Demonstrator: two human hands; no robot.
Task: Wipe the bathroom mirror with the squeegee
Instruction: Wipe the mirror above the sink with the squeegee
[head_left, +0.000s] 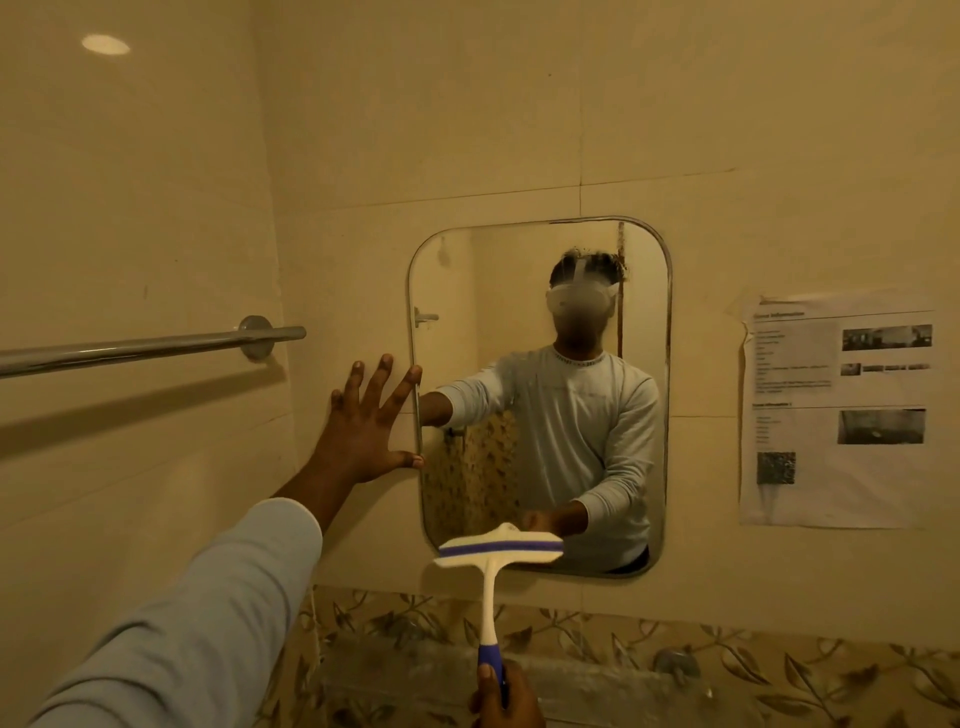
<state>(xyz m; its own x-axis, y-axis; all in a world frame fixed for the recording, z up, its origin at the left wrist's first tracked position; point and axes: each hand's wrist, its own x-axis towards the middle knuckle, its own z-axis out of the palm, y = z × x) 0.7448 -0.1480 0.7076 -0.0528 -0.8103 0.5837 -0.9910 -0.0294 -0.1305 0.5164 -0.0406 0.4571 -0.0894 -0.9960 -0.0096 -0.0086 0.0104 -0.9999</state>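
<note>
White and blue plastic, the squeegee sits with its blade at the bottom edge of the mirror. Our right hand is closed around its blue grip. Our left hand is spread open and flat on the wall tile, fingertips at the mirror frame, holding nothing. We should probably keep the blade flat with even pressure. Our right hand is partly cut off, and streaks on the glass are hard to see.
</note>
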